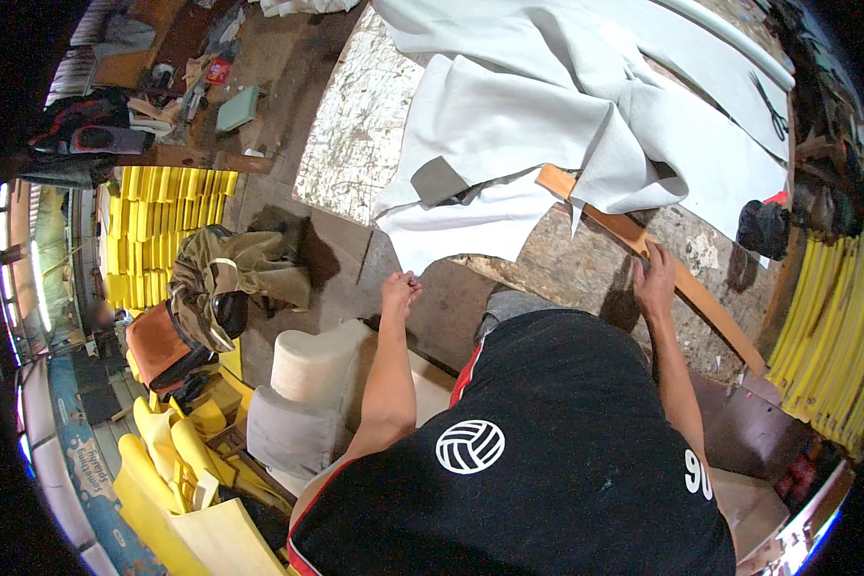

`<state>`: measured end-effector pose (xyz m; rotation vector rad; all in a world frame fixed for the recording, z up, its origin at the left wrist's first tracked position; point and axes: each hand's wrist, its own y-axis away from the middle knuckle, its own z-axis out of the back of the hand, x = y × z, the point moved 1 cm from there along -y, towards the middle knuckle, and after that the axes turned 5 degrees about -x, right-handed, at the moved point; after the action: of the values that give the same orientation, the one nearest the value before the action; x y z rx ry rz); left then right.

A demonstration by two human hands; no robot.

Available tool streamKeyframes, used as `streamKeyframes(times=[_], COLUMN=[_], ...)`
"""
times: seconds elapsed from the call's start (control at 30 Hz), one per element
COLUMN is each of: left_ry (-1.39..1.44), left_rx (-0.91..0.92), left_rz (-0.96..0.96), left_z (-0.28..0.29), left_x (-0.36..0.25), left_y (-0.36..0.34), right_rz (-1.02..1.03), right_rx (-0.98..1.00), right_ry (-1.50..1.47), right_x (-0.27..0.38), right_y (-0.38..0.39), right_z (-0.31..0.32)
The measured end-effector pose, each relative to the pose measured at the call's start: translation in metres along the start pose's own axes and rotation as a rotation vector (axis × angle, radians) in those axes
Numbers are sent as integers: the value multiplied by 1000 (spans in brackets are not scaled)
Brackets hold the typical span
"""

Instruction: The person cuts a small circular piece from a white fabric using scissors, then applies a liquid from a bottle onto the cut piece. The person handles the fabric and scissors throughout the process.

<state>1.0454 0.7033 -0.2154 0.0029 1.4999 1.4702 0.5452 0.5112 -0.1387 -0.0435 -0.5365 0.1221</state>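
- The right hand [655, 283] is at the near edge of a long brown wooden strip [696, 286], thumb and fingers partly apart, fingertips at the wood — whether it grips the strip, I cannot tell.
- The left hand [400, 291] is narrow, its fingers curled in, just beside the lower edge of the pale cloth; whether something small is pinched there, I cannot tell.
- The wooden strip lies slantwise on the worktable [350, 139], its far end by the edge of the cloth and its near end towards the table's right side.
- The pale cloth [518, 120] spreads over much of the worktable in loose folds, part of it hanging past the near edge.
- A dark grey block [439, 180] rests on the cloth, up and to the right of the left hand.
- Black scissors [771, 108] lie on the pale material at the far right — well apart from both hands.
- Yellow strips are stacked at the left [168, 235] and more stand at the right [826, 336].
- Pale padded cushions [319, 370] sit left of the person's left forearm.
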Motion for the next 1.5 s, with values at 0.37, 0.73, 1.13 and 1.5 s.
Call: streamKeyframes(times=[0.37,0.73,1.13,1.5], left_ry=[16,-865,-433,-211], left_rx=[405,796,538,844], left_rz=[-429,-860,-240,-92], left_z=[-85,-234,-186,-236], left_x=[-71,44,63,15], left_y=[181,254,217,193], right_rz=[-17,-638,-320,-460], right_rx=[103,756,588,526], right_ry=[-227,-995,-749,-231], right_x=[-17,-7,-67,-100], right_y=[18,23,35,135], right_z=[15,-26,-40,78])
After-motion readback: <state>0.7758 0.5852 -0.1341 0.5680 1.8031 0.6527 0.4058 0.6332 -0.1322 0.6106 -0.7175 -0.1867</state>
